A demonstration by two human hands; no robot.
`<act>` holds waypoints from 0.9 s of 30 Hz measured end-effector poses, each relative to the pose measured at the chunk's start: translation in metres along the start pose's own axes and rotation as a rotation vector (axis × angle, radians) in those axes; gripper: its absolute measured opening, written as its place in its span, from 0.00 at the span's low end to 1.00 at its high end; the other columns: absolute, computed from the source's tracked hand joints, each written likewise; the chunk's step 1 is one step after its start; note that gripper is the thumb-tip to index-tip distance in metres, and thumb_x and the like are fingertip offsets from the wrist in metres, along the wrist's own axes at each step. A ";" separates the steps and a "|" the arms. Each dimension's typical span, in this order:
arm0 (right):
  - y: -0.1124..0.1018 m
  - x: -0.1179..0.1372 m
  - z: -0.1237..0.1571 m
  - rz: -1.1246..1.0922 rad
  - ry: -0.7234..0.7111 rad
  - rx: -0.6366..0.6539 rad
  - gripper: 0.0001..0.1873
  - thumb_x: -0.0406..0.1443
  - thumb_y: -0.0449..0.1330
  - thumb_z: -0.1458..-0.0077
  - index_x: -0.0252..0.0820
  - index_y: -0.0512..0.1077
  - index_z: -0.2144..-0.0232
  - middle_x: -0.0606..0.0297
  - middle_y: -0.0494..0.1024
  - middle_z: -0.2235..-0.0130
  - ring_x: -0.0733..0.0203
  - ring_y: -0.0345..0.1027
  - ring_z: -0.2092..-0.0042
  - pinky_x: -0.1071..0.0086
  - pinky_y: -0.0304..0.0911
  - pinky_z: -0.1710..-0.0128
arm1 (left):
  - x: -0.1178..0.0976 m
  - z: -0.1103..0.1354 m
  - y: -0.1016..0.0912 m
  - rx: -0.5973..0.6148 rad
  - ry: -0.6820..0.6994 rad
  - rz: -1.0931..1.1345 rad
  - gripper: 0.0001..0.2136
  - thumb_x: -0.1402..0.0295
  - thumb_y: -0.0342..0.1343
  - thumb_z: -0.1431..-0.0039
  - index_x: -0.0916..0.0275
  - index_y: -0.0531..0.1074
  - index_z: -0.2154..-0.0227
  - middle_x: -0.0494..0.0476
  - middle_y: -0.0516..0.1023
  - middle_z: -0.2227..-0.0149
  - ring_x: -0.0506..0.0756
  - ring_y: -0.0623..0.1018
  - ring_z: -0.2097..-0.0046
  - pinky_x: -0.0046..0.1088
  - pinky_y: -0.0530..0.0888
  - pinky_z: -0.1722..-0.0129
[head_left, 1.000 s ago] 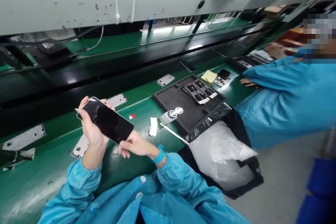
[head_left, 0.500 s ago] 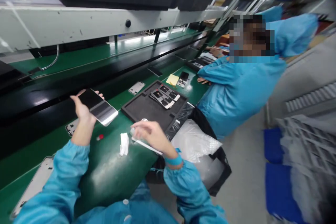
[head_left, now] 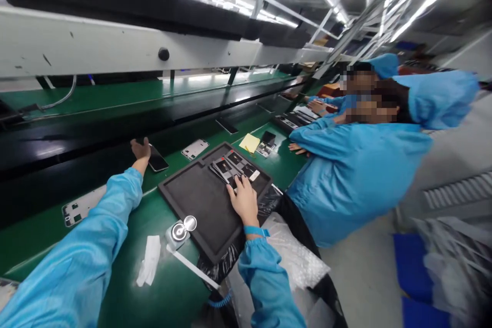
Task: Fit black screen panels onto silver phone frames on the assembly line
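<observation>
My left hand (head_left: 141, 149) is open at the edge of the dark conveyor belt, fingers spread. Right beside it lies a smartphone (head_left: 157, 158), dark screen up. My right hand (head_left: 245, 199) reaches over the black foam tray (head_left: 203, 200), its fingertips touching the near end of several stacked phone frames (head_left: 226, 166). Its fingers are stretched and the thumb stands apart; the fingertips partly cover the frame under them. A small round dispenser with a raised metal lid (head_left: 179, 232) stands by the tray's near corner. Left of it lies a crumpled white wipe (head_left: 148, 260).
Light phone housings lie on the green bench, one (head_left: 195, 149) behind the tray and another (head_left: 82, 205) at left. Beyond the tray are a yellow note (head_left: 249, 142) and an opened phone (head_left: 266, 144). Bubble wrap (head_left: 292, 256) hangs below my right arm. Co-workers in blue (head_left: 357, 164) sit at right.
My left hand has moved away from me and let go of the smartphone, which now lies by the belt. My right hand has gone from beside the dispenser to the phone frames in the tray.
</observation>
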State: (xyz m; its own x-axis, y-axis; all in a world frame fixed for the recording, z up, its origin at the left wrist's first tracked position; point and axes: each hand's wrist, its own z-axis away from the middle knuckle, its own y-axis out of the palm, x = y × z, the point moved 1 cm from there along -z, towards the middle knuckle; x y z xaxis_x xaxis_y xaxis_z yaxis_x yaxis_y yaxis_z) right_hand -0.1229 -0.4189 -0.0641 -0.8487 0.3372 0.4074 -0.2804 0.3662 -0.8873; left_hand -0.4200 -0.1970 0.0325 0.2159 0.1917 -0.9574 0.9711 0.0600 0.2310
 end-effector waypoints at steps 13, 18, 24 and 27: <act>0.003 -0.015 0.002 0.156 -0.058 -0.057 0.29 0.46 0.50 0.26 0.36 0.73 0.34 0.42 0.70 0.29 0.41 0.64 0.29 0.49 0.60 0.33 | 0.082 0.011 0.133 0.598 -0.013 -1.194 0.29 0.59 0.65 0.30 0.59 0.68 0.30 0.68 0.65 0.27 0.72 0.67 0.27 0.67 0.65 0.30; 0.002 -0.018 -0.001 0.158 -0.053 -0.104 0.29 0.45 0.53 0.30 0.36 0.72 0.35 0.41 0.74 0.35 0.38 0.67 0.35 0.48 0.62 0.37 | 0.050 0.004 0.123 0.699 0.089 -1.309 0.22 0.59 0.63 0.28 0.62 0.73 0.37 0.66 0.74 0.36 0.65 0.78 0.38 0.54 0.78 0.40; -0.012 -0.021 0.007 0.091 -0.050 -0.082 0.34 0.47 0.60 0.38 0.30 0.71 0.37 0.34 0.74 0.42 0.30 0.66 0.41 0.42 0.63 0.42 | -0.035 0.038 0.031 0.633 0.104 -1.309 0.43 0.56 0.69 0.35 0.66 0.57 0.25 0.74 0.75 0.36 0.71 0.76 0.36 0.53 0.71 0.35; -0.013 -0.026 0.011 0.057 -0.025 -0.124 0.48 0.48 0.63 0.42 0.21 0.61 0.30 0.26 0.68 0.40 0.22 0.62 0.38 0.38 0.62 0.42 | -0.070 0.120 -0.067 0.629 0.107 -1.271 0.48 0.51 0.69 0.39 0.58 0.53 0.23 0.67 0.77 0.37 0.70 0.75 0.37 0.46 0.69 0.35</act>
State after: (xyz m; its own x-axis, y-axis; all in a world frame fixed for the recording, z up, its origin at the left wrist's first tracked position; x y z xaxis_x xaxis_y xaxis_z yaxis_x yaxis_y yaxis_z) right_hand -0.1023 -0.4413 -0.0654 -0.8731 0.3397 0.3498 -0.1748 0.4518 -0.8748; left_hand -0.4880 -0.3319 0.0628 -0.8046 0.4117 -0.4279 0.3842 -0.1885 -0.9038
